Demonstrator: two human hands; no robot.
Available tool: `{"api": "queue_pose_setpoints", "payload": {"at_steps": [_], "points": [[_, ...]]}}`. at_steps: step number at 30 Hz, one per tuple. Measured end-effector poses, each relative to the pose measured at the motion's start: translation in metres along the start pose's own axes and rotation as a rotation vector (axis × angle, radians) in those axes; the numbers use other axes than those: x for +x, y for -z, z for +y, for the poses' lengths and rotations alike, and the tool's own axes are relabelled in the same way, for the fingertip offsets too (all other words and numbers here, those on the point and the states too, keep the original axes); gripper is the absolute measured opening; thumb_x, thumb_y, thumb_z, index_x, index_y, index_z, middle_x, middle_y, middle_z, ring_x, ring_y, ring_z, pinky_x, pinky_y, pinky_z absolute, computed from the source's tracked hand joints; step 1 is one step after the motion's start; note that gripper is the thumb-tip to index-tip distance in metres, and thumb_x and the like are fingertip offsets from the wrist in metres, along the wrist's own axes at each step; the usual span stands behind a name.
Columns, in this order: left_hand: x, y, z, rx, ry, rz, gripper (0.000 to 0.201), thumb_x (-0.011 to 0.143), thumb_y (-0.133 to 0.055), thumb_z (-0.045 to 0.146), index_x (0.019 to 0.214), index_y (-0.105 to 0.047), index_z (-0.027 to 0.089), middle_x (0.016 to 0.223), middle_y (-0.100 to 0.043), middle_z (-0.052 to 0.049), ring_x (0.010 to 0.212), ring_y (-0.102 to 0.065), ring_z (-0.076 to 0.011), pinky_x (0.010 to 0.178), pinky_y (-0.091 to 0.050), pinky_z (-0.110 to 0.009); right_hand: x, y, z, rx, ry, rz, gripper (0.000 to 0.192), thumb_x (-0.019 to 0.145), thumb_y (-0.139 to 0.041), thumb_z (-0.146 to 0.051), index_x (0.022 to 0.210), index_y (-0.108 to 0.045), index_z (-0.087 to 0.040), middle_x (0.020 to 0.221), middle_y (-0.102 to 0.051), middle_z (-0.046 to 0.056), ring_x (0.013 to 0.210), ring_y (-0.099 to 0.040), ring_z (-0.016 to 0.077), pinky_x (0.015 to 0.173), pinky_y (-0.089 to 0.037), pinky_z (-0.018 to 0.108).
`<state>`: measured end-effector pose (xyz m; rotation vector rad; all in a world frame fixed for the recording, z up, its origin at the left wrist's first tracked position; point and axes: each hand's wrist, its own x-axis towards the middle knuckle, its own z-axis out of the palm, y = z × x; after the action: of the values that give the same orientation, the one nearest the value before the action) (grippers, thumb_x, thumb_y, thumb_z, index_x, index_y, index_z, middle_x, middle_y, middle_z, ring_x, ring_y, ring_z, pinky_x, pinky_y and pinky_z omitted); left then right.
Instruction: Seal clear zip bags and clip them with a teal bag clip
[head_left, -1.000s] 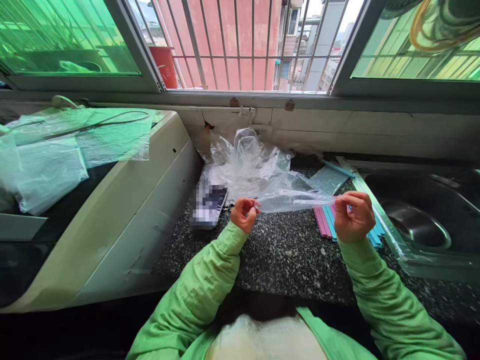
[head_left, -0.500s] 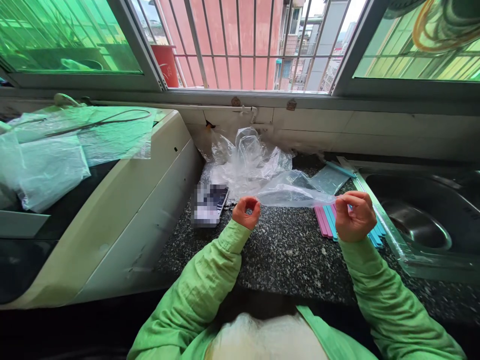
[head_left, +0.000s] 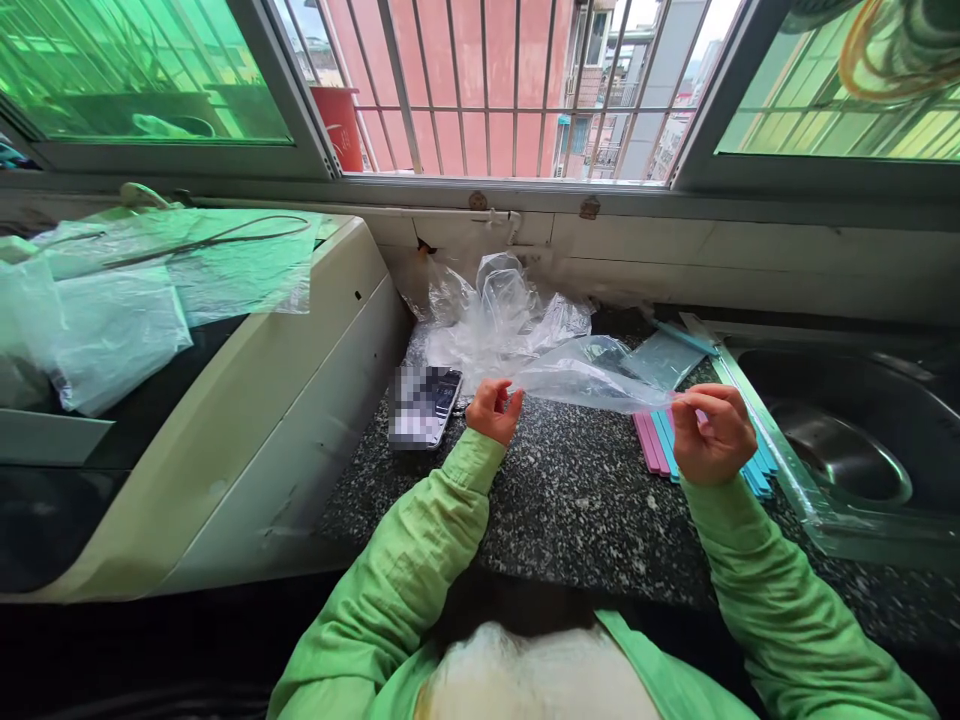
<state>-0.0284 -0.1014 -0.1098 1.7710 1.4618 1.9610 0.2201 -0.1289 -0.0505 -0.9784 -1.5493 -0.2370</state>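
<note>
A clear plastic bag (head_left: pixel 592 375) is stretched sideways above the counter. My right hand (head_left: pixel 712 430) pinches its right corner between thumb and fingertips. My left hand (head_left: pixel 493 412) is at its left end, with thumb and fingers closed around the edge; the exact contact is small and hard to see. Beneath and beside my right hand lie pink strips (head_left: pixel 651 442) and blue strips (head_left: pixel 759 470), partly covered by that hand. Behind the stretched bag is a heap of crumpled clear plastic bags (head_left: pixel 487 320).
A phone (head_left: pixel 433 410) lies on the speckled stone counter (head_left: pixel 570 500) left of my left hand. At right is a metal sink (head_left: pixel 847 450). A flat clear bag with a blue strip (head_left: pixel 667 358) rests behind the strips. A bulky white appliance (head_left: pixel 300 400) stands at left, plastic sheets on top.
The left fingers have shifted at the bag's left end, and their ring shape has narrowed. The bag's near edge slopes a little more. My right hand holds nearly the same place.
</note>
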Motion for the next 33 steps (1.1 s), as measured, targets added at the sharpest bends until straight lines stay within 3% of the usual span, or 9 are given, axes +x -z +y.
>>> {"api": "queue_pose_setpoints", "payload": {"at_steps": [8, 18, 26, 33], "points": [[0.009, -0.006, -0.001, 0.181, -0.097, 0.003, 0.024, 0.078, -0.052, 0.032, 0.092, -0.060, 0.015, 0.060, -0.049, 0.002, 0.046, -0.038, -0.0043, 0.046, -0.035, -0.015, 0.003, 0.001, 0.002, 0.022, 0.111, -0.008, 0.006, 0.072, -0.058, -0.016, 0.074, -0.056, -0.020, 0.074, -0.054, 0.001, 0.065, -0.054, 0.0119, 0.054, -0.045, 0.026], [0.024, -0.011, 0.007, 0.330, -0.207, -0.010, 0.023, 0.078, -0.051, 0.031, 0.092, -0.062, 0.015, 0.055, -0.050, 0.002, 0.045, -0.041, -0.0059, 0.046, -0.034, -0.016, 0.007, 0.004, 0.002, 0.024, 0.131, -0.004, 0.006, 0.072, -0.058, -0.016, 0.074, -0.056, -0.022, 0.074, -0.055, 0.001, 0.064, -0.055, 0.0125, 0.056, -0.046, 0.027], [0.039, -0.023, 0.006, 0.359, -0.230, 0.040, 0.024, 0.080, -0.048, 0.034, 0.084, -0.064, 0.016, 0.054, -0.052, 0.001, 0.046, -0.042, -0.0071, 0.047, -0.032, -0.018, 0.006, 0.007, 0.007, 0.072, 0.141, -0.028, 0.013, 0.071, -0.059, -0.012, 0.079, -0.058, -0.023, 0.076, -0.054, 0.001, 0.067, -0.054, 0.0130, 0.058, -0.046, 0.027], [0.056, -0.033, 0.009, 0.392, -0.203, 0.007, 0.028, 0.080, -0.048, 0.038, 0.089, -0.065, 0.019, 0.062, -0.058, -0.001, 0.047, -0.044, -0.0076, 0.049, -0.032, -0.020, 0.008, 0.008, 0.009, 0.081, 0.156, -0.020, 0.016, 0.069, -0.060, -0.010, 0.078, -0.058, -0.022, 0.075, -0.054, 0.000, 0.066, -0.053, 0.0123, 0.057, -0.045, 0.026]]}}
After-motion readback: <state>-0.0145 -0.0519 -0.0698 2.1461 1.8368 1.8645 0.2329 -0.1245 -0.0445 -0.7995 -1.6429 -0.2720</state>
